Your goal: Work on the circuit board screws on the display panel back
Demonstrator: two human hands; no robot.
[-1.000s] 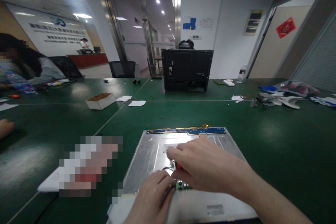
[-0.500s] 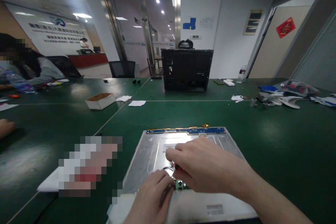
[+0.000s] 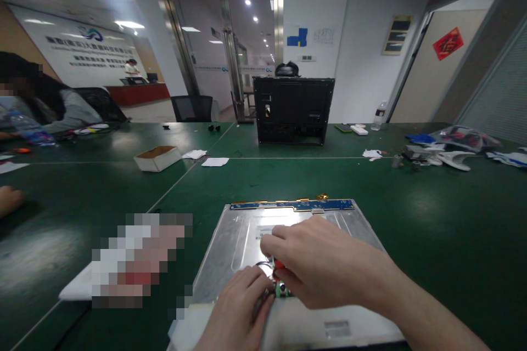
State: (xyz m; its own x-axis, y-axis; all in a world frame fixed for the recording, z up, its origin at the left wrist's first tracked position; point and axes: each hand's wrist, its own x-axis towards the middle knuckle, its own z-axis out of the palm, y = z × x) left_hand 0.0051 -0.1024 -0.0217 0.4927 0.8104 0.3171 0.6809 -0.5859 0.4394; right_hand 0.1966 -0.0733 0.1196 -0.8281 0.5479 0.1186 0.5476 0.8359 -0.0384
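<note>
Barely anything's changed since a second ago, the right hand (image 3: 325, 263) has just nudged a touch nearer over the small green circuit board (image 3: 282, 289), and the left hand (image 3: 239, 307) hasn't shifted. Right hand's fingers are curled in tight, pinching what looks like a little red-handled tool (image 3: 279, 264) against that board, while the left hand's fingertips press down on the board's left end beside some thin wires, though I can't tell if it's actually gripping anything. All this sits on the near edge of a silvery metal display panel (image 3: 239, 236) lying flat on the green table (image 3: 432, 214), with a black monitor shell (image 3: 293, 109) standing far behind and a small cardboard box (image 3: 158, 157) off to the far left.
</note>
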